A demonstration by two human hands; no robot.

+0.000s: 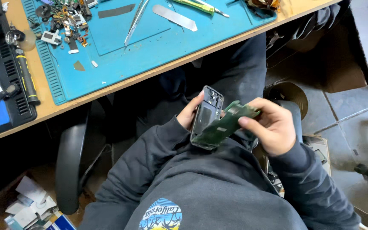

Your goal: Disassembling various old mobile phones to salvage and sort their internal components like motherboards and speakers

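A: what's each hand doing?
B: left hand point(189, 116) is gripping an opened phone frame point(207, 116) over the lap; right hand point(273, 127) is pinching a green circuit board point(222, 127) across it, near the surface point(47, 108) edge.

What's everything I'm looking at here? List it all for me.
Phone frame: one, dark, held over the lap.
Circuit board: one, green, across the frame.
Work mat: one, blue, on the wooden desk.
Tweezers: one pair, silver, on the mat.
Flat pry tool: one, silver, on the mat.
Small parts: a pile, mixed, at the mat's far corner.
Screwdriver: one, black and yellow, beside the mat.
Left hand: holds the frame.
Right hand: pinches the board.
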